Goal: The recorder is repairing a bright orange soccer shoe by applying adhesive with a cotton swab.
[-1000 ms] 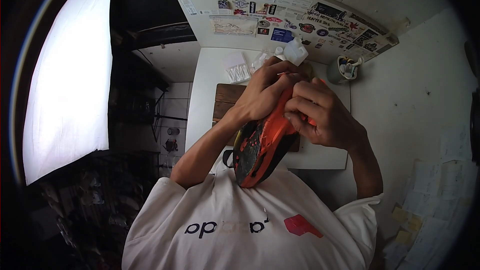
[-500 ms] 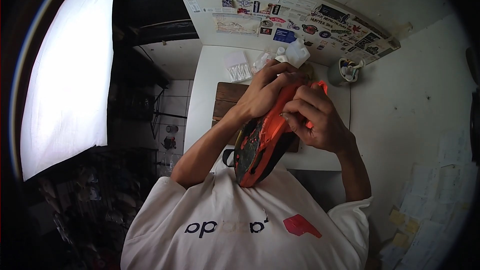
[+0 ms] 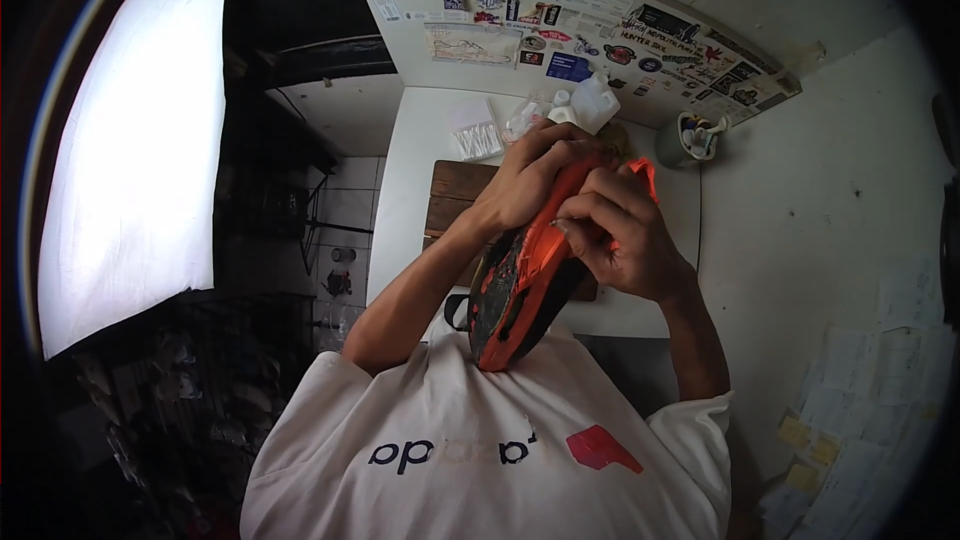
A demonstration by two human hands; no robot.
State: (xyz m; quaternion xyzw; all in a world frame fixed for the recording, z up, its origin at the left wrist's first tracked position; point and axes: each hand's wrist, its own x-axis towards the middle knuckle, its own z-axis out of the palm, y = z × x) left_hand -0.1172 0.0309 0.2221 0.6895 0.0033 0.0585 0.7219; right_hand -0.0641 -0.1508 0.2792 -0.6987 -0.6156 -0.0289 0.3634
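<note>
An orange and black shoe (image 3: 508, 285) is held at a slant in front of my chest, its worn dark sole turned to the left and one end against my shirt. My left hand (image 3: 538, 175) is wrapped over the far part of the shoe, fingers curled around it. At the orange side of the shoe, my right hand (image 3: 620, 230) is closed in a pinch, thumb and forefinger together. Whatever lies between those fingertips is too small to make out. Bright orange material (image 3: 645, 178) shows beyond the right knuckles.
A wooden board (image 3: 455, 190) lies on the white table (image 3: 400, 190) beneath the shoe. Behind stand white plastic bottles (image 3: 597, 102), a clear plastic bag (image 3: 522, 120) and a pack of white sticks (image 3: 477, 138). A pot of tools (image 3: 688, 140) sits far right, before a stickered panel (image 3: 480, 45).
My right hand has shifted slightly left and up along the shoe's orange side. The shoe has tilted a little; my left hand keeps its hold.
</note>
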